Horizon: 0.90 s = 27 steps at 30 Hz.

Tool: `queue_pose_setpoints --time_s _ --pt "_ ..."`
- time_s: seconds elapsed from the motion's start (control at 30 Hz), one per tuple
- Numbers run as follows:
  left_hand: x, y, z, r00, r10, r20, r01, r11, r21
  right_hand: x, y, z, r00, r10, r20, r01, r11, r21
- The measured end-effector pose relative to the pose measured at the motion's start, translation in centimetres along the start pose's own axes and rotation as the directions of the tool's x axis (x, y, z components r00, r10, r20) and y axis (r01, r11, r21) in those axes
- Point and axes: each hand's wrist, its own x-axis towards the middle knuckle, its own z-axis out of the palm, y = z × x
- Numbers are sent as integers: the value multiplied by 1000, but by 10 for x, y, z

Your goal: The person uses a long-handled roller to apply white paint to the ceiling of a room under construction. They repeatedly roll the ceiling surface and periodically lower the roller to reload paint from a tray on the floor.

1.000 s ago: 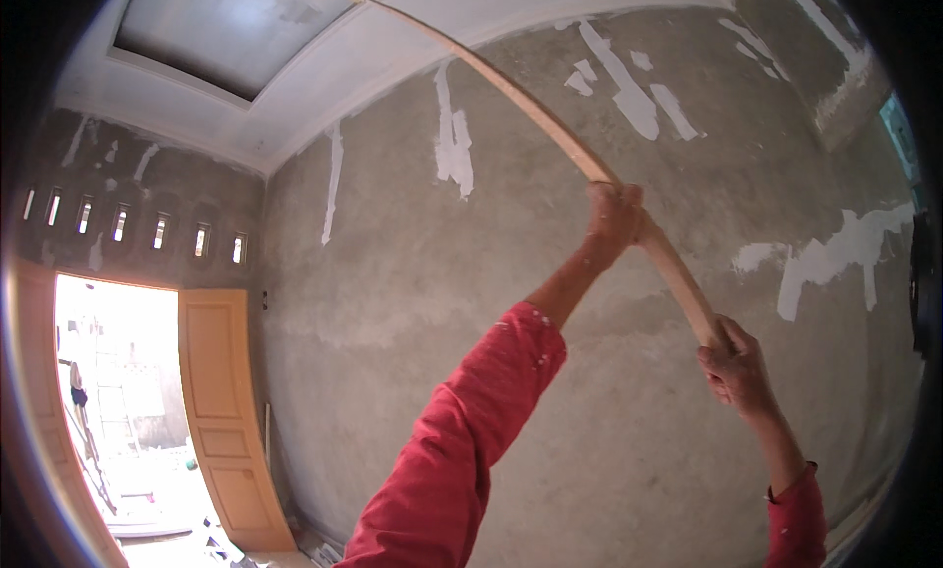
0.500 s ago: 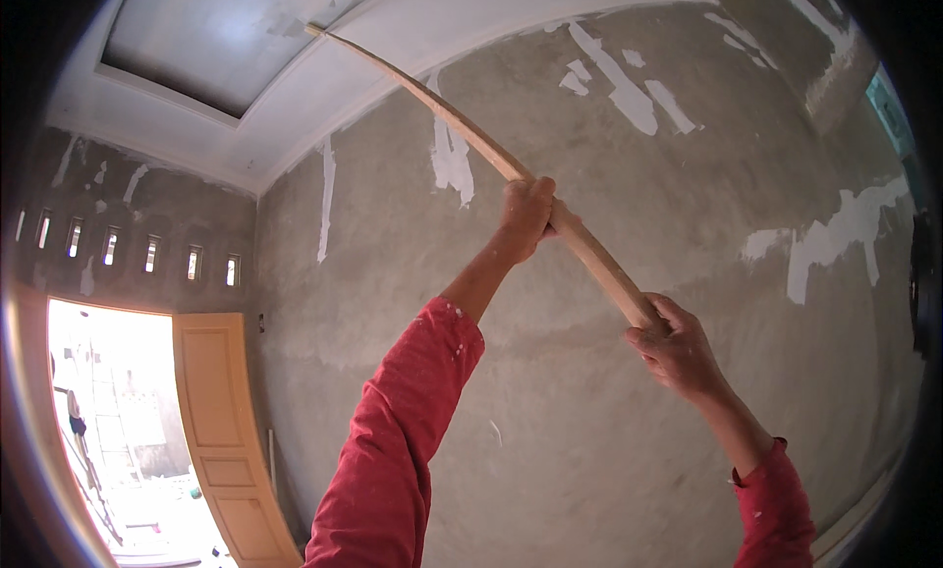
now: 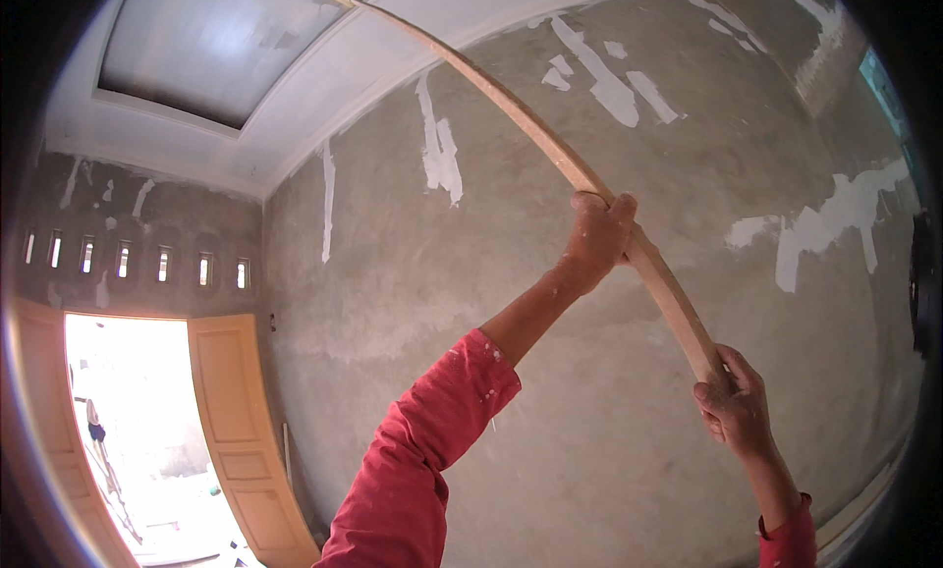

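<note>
Both my hands grip a long pale wooden pole (image 3: pixel 521 113) that slants up and to the left toward the ceiling. My left hand (image 3: pixel 597 236) is closed around it near the middle of the picture. Lower and to the right, my right hand (image 3: pixel 737 401) wraps the pole's near end. The far tip shows against the ceiling's recessed panel (image 3: pixel 211 53); whether it touches anything there I cannot tell. Red sleeves with white specks cover my forearms.
A grey plastered wall (image 3: pixel 471 313) with white filler patches (image 3: pixel 594 77) fills most of the view. At the left an orange-brown door (image 3: pixel 236 421) stands open beside a bright doorway, beneath several narrow vent slots (image 3: pixel 123 259). A white ceiling border (image 3: pixel 295 107) meets the wall.
My hands have moved right and downward with the pole still in them. Its far tip now appears slightly higher and further right, and the view has shifted a little.
</note>
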Motion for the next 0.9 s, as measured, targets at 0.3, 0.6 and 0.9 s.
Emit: queue_pose_setpoints --time_s 0.3,0.6,0.9 --pt "-18 -3 87 997 67 30 -68 997 35 -36 5 -80 999 11 45 -12 1000 25" --pt "-30 -31 34 956 258 -137 -276 952 -131 -29 -13 -33 929 270 254 -274 962 -24" --pt "-55 9 -96 969 141 -205 -154 987 -51 3 -25 83 862 146 486 -175 984 15"
